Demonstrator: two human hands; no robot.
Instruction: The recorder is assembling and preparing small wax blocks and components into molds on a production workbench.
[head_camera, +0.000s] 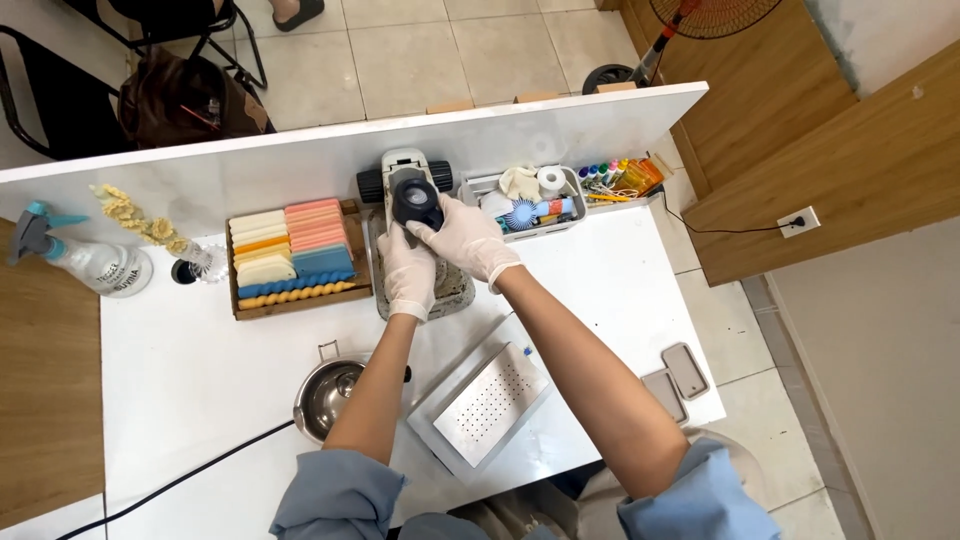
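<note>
**Gloved hands close on a microscope head at a crowded white bench**

Seen from above, a person in pale blue sleeves and white gloves works at a white table (620, 270). The right hand (468, 240) wraps its fingers over the side of the black round eyepiece head (417, 200) of a white and grey microscope (405, 165), which stands at the table's far edge against a white partition. The left hand (408, 272) lies just below the head, on the microscope's body; whether it grips or merely rests cannot be told.

To the left, a shallow wooden tray (236, 300) holds rows of cream, orange, pink and blue flat blocks, with a twisted yellow strip and a blue one along its front. To the right, a grey plastic basket (575, 190) carries a roll of white tape, crumpled white cloth, a blue spiky ball and small tubes. Nearer the person, a steel bowl (325, 395) sits beside a grey tray with a perforated metal plate (490, 402). A clear spray bottle with a teal trigger (85, 260) stands far left.
</note>
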